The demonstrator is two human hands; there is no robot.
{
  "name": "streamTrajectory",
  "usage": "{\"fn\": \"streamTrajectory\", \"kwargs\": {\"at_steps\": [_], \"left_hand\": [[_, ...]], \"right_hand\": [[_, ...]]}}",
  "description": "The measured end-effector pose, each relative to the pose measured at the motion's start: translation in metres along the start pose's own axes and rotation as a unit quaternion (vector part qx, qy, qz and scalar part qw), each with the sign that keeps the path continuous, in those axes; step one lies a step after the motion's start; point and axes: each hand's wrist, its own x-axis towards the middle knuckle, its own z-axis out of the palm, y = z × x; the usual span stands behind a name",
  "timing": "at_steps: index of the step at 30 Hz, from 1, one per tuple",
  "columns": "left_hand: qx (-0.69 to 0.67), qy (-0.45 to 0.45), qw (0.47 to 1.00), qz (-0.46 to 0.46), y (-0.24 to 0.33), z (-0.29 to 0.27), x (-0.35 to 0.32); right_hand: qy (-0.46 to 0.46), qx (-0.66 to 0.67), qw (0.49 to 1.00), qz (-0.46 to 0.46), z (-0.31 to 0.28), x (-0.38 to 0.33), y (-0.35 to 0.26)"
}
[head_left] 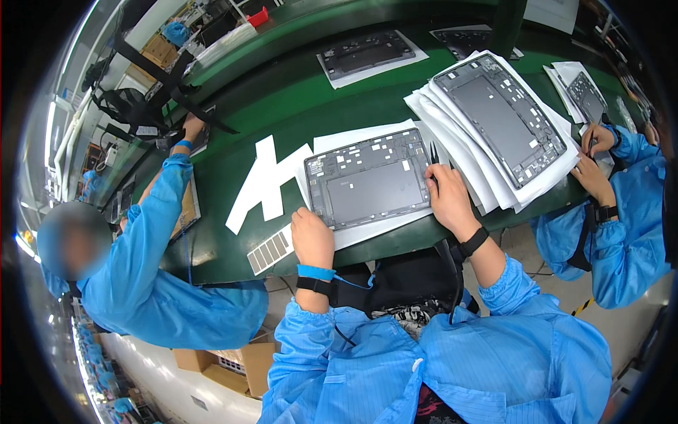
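Grey tablet shell (369, 185) under both curled hands (381, 219)

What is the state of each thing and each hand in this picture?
Tablet shell: open, back cover off, flat on white paper.
Left hand: closed in a loose fist, resting at the shell's lower left corner.
Right hand: at the shell's right edge, holding a dark thin tool; grip partly hidden.
Second tablet shell: open, lying on a stack of white sheets.
Sticker strip: flat on the green table.
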Motion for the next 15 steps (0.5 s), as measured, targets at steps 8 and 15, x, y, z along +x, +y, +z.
{"fn": "streamTrajectory", "kwargs": {"at_steps": [8,15], "left_hand": [[0.027,-0.069,0.997,-0.002,0.000,-0.003,0.009],[-0.289,-0.117,0.945,-0.097,-0.018,-0.024,0.029]], "right_hand": [[0.069,0.066,0.995,-0.005,-0.001,-0.002,0.000],[0.079,0.158,0.983,0.048,-0.008,-0.005,0.000]]}}
